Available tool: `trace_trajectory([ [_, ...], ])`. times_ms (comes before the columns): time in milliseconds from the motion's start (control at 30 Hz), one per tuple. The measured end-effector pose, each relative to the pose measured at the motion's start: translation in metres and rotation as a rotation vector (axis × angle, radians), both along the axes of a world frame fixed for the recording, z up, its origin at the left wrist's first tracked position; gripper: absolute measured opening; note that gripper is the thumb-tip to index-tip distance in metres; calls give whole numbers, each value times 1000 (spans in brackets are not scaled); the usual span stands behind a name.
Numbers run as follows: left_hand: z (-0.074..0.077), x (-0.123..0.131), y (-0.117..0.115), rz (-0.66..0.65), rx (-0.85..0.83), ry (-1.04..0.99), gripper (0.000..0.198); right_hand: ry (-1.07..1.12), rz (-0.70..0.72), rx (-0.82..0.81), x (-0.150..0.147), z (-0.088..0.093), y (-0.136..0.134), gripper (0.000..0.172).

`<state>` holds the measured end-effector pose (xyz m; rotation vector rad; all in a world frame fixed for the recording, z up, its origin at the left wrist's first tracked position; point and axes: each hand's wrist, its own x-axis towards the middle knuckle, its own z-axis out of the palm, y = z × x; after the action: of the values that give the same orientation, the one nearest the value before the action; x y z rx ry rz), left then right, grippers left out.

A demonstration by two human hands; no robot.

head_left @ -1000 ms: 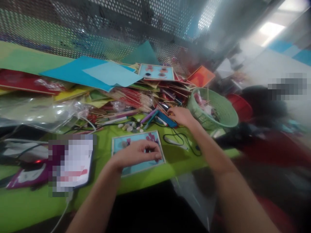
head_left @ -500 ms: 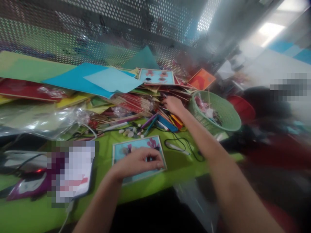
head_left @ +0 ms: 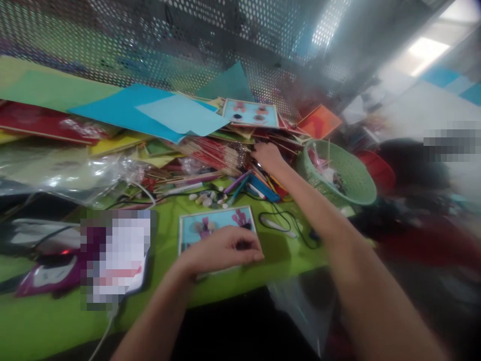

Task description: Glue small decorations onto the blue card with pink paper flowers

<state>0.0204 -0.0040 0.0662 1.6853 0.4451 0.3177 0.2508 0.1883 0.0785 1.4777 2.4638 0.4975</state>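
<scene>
My left hand [head_left: 227, 245] lies over a light-blue framed picture [head_left: 190, 228] at the table's front. Its fingers curl toward the thumb near the picture's right side; whatever they may hold is hidden. Purple cut-out shapes [head_left: 240, 217] and roundish stone-like pieces [head_left: 199, 228] show on the picture above the hand. My right hand [head_left: 268, 156] reaches into the clutter at the back, beside a bundle of red-and-tan sticks [head_left: 220, 155] and above a blue case [head_left: 265, 188]. Its fingertips are blurred and partly lost among the things there.
Loose pebbles [head_left: 206, 199] lie behind the picture. A white pen-like tool [head_left: 278, 228] with a black cord rests right of it. A green basket [head_left: 361, 185] stands to the right. Blue paper sheets [head_left: 124, 108] cover the back left; a phone [head_left: 124, 255] lies at left.
The view has shifted slightly, so the table's things sit a little right and higher. My right hand stays in the clutter with its fingers moved slightly. My left hand stays over the picture.
</scene>
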Motion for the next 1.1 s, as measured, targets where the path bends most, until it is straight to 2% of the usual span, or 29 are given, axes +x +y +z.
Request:
trace_trajectory([
  [100, -1, -1, 1, 1, 2, 1, 34, -76, 131, -2, 2, 0, 9, 36],
  [233, 0, -3, 0, 9, 4, -5, 34, -164, 231, -15, 4, -1, 17, 35],
  [367, 2, -3, 0, 20, 12, -16, 33, -193, 243, -33, 6, 0, 18, 33],
  [467, 4, -3, 0, 20, 3, -35, 33, -108, 205, -29, 7, 5, 15, 34],
  [567, 2, -3, 0, 49, -38, -68, 31, 133, 101, -8, 9, 11, 6, 28],
  [667, -3, -1, 0, 174, -113, -124, 31, 587, 30, -81, 8, 17, -12, 21],
  [767, -8, 3, 1, 465, -220, -219, 31, 1086, 47, -283, 3, 21, -42, 22],
  [833, -8, 5, 3, 709, -272, -281, 31, 1304, 64, -377, -3, 23, -68, 27],
  [900, -8, 6, 5, 892, -307, -325, 33, 1415, 77, -445, -12, 26, -95, 29],
  [933, -7, 7, 6, 938, -322, -343, 34, 1444, 86, -473, -16, 27, -108, 29],
  [1000, -8, 7, 8, 958, -344, -375, 35, 1476, 89, -488, -26, 27, -129, 29],
  [1100, -11, 8, 10, 918, -358, -435, 29, 1469, 97, -448, -38, 25, -150, 29],
])
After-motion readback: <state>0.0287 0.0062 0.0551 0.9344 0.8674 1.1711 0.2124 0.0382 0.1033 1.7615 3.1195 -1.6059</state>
